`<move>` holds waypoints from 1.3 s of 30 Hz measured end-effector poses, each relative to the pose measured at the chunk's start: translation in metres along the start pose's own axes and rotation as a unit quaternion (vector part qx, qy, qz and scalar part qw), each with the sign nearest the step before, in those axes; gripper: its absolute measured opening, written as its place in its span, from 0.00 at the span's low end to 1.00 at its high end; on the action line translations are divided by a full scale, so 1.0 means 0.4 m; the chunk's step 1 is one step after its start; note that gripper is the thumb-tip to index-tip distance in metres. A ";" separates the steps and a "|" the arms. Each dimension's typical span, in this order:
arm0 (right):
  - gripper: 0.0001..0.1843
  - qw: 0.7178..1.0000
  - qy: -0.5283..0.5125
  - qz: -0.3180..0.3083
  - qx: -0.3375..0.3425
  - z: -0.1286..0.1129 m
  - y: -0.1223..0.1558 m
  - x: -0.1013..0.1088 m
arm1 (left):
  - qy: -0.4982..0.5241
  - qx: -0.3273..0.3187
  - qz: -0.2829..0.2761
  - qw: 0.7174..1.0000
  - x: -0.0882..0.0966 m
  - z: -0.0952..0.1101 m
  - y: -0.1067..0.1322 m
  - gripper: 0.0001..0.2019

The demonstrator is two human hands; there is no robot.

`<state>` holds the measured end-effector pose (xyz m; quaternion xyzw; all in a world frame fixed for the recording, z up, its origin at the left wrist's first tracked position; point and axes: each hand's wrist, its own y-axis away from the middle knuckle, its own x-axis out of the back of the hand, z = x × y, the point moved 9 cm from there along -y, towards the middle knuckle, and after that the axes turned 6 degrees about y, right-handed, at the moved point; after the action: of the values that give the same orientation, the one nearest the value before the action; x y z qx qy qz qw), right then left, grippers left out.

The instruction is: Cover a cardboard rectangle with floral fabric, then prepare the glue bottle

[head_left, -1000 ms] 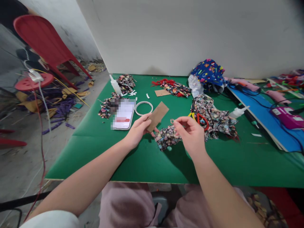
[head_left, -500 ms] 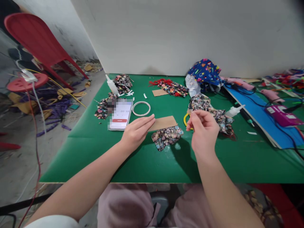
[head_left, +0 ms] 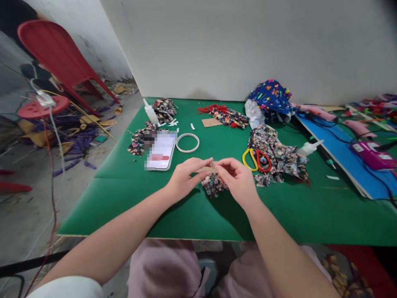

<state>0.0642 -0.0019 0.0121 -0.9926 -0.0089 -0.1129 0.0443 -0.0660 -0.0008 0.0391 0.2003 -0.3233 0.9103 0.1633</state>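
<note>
My left hand (head_left: 185,176) grips a brown cardboard strip (head_left: 207,169), with fingers above it and the thumb in front. A dark floral fabric piece (head_left: 214,185) lies under and in front of the card, partly covered by my hands. At the card's right end, my right hand (head_left: 238,179) is closed in a pinch. What sits between its fingertips is too small and hidden to name. Scissors (head_left: 257,160) with one yellow and one red handle lie just right of my right hand, beside crumpled floral fabric (head_left: 273,145).
On the green table (head_left: 124,211) are a phone (head_left: 161,151), a roll of tape (head_left: 187,142), glue bottles (head_left: 150,111) and floral pieces with red strings (head_left: 228,116). Blue fabric (head_left: 271,99), a blue board (head_left: 333,153) and pink glue guns (head_left: 318,111) sit at the right. A pale panel (head_left: 232,49) stands behind.
My right hand has moved left from over the scissors to the card's right end, uncovering the scissors. The left hand's flat fingers have changed to a grip on the card, which now appears tilted.
</note>
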 end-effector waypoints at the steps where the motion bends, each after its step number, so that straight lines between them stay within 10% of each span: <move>1: 0.08 1.000 0.018 -0.003 0.006 -0.004 0.002 -0.005 | 0.013 0.014 -0.001 1.000 -0.001 -0.005 0.000 0.16; 17: 0.14 0.952 0.206 -0.003 0.224 -0.083 0.030 -0.035 | 0.099 0.145 0.051 0.983 0.010 -0.068 0.013 0.12; 39: 0.06 0.966 0.178 0.055 0.179 -0.083 0.026 -0.016 | 0.116 0.154 0.063 0.979 0.016 -0.063 0.014 0.08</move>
<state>0.0509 -0.0151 0.0420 -0.9313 0.0340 -0.2817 0.2283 -0.0806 0.0124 0.0214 0.0950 -0.1702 0.9747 0.1094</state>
